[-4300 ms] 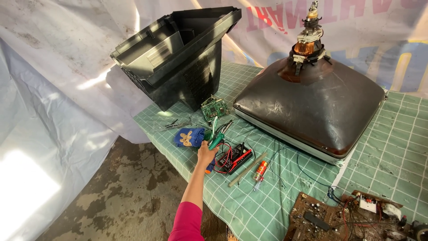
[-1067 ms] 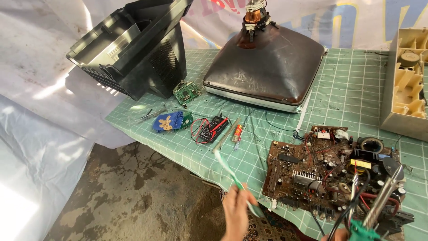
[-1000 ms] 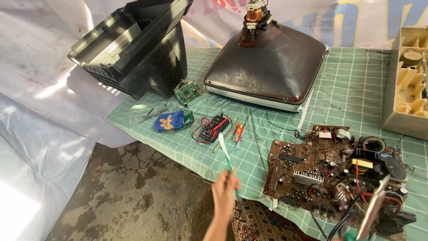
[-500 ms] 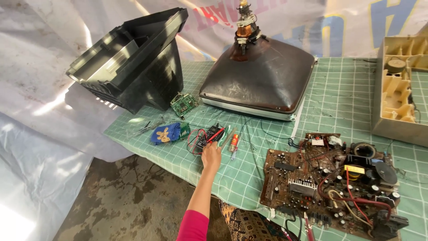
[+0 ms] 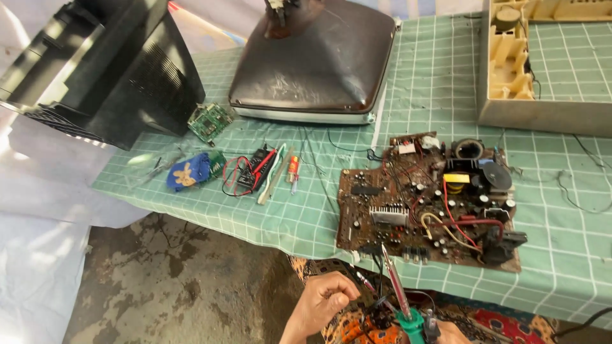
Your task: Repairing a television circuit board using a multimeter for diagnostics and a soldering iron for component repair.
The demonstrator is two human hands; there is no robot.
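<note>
Right now I am looking down at the lower middle of the frame, where my left hand (image 5: 322, 302) is hovering below the edge of the desk (image 5: 574, 248). Its fingers (image 5: 341, 294) are curling into a loose fist, and I cannot tell whether they are pinching one of the thin wires beside them. My right hand (image 5: 446, 332) is barely showing at the bottom edge; its fingers are hidden, so I cannot tell how tightly they are closing, though the green handle of the soldering iron (image 5: 398, 296) is sitting right against it. The iron's shaft is pointing up and slightly left, its tip reaching the near edge of the circuit board (image 5: 427, 200). That board is lying flat on the green gridded mat, centre right. To its left, a multimeter (image 5: 258, 171) with red and black leads is lying just beside a small screwdriver (image 5: 292, 172) and a blue cloth (image 5: 188, 172). Farther back, a picture tube (image 5: 319, 60) is resting face down, with a black casing (image 5: 102, 70) at upper left and a beige tray (image 5: 542, 64) at upper right.
</note>
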